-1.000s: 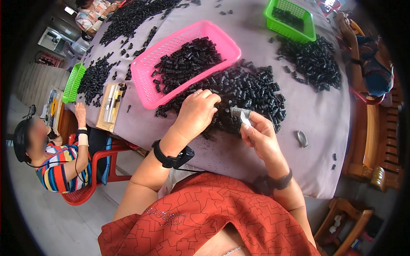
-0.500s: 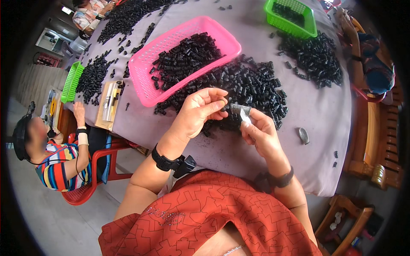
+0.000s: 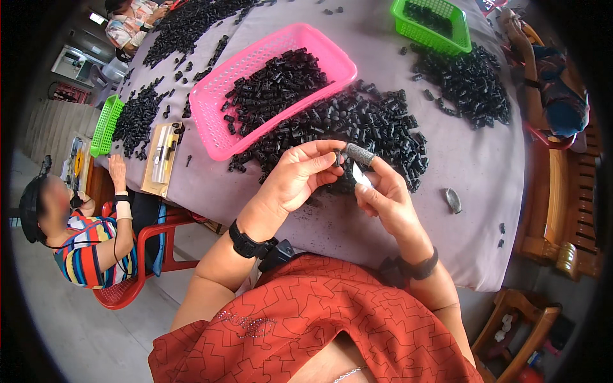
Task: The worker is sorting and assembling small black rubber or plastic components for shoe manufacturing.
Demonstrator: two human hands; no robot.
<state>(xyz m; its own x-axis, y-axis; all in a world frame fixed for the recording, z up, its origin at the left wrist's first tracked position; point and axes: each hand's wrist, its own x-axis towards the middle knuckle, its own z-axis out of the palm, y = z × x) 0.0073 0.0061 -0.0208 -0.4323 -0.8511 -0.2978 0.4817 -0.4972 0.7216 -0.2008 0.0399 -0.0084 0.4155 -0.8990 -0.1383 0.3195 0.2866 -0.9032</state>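
Grey cloth drapes the surface (image 3: 472,242). Risen from the heap of black parts (image 3: 389,127) just beyond, the left hand (image 3: 290,175) now pinches one small black part (image 3: 338,157) between thumb and fingers. Beside it, the right hand (image 3: 386,191), curled closed on a small blade (image 3: 361,175), wears a grey finger sleeve (image 3: 361,154). Part and blade seem newly within reach; contact isn't clear.

Single head view: wide fisheye on the person's head, aimed steeply down and forward over torso (image 3: 306,313) and near edge of surface (image 3: 482,223). Left hand (image 3: 294,173) and right hand (image 3: 388,196) close, mid-frame; surface's far side cropped.
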